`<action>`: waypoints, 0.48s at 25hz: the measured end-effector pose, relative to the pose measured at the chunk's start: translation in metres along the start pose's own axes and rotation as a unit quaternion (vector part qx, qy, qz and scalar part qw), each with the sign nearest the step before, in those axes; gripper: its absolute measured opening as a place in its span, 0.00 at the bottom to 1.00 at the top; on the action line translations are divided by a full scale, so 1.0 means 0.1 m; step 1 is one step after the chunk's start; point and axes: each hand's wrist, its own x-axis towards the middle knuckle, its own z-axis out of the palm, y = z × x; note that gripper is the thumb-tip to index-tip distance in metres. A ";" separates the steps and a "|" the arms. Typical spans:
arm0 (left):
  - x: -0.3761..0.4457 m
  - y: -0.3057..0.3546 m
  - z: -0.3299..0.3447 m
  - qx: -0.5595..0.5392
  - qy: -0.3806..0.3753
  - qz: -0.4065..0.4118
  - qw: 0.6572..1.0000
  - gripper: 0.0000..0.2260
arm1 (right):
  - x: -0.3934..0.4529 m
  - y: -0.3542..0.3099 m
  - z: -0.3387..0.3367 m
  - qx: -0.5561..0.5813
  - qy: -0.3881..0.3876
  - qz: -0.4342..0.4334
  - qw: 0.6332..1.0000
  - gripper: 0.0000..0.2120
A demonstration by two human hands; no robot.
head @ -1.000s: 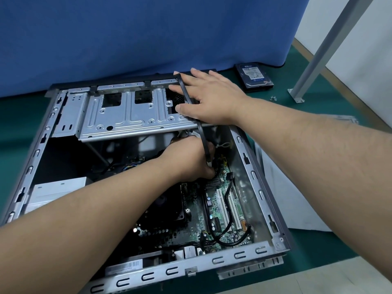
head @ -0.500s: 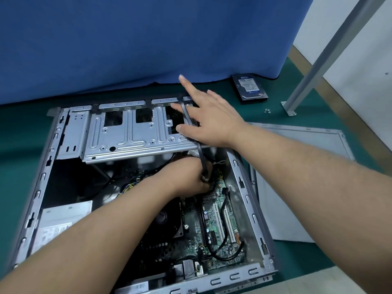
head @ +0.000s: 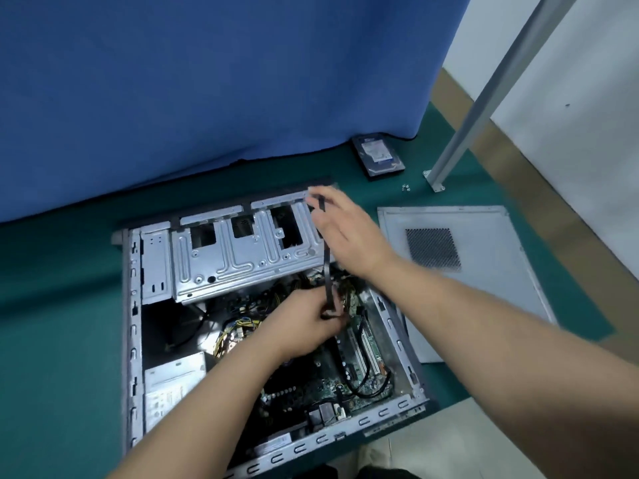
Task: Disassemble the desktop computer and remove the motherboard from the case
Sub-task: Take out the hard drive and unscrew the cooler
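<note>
Black cable (head: pixel 326 271): left hand (head: pixel 311 323) still grips its lower end; right hand (head: pixel 340 229) has lifted, pinching the top.

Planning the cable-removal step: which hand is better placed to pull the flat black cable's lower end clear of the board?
Left. The left hand already grips the flat black cable at its lower end over the green motherboard; the right hand only steadies its upper end.

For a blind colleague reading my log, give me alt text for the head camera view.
Two bare hands work a flat black cable in an open computer case: the left hand grips its lower end above the motherboard, the right hand holds its upper end.
</note>
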 end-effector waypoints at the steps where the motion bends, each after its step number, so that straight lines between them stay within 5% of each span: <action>1: -0.13 0.02 -0.02 -0.021 0.021 -0.002 1.000 0.05 | -0.16 -0.08 -0.04 0.054 0.020 0.034 0.998 0.24; 4: -0.49 0.12 -0.06 -0.170 0.108 -0.028 0.979 0.01 | -0.65 -0.29 -0.13 0.101 0.018 0.074 0.992 0.23; 7: -0.74 0.28 -0.09 -0.378 0.199 -0.105 0.898 0.04 | -1.02 -0.52 -0.21 0.100 0.004 0.095 0.991 0.18; 12: -0.99 0.54 -0.14 -0.533 0.199 -0.148 0.809 0.13 | -1.36 -0.95 -0.18 0.107 -0.037 0.110 0.987 0.17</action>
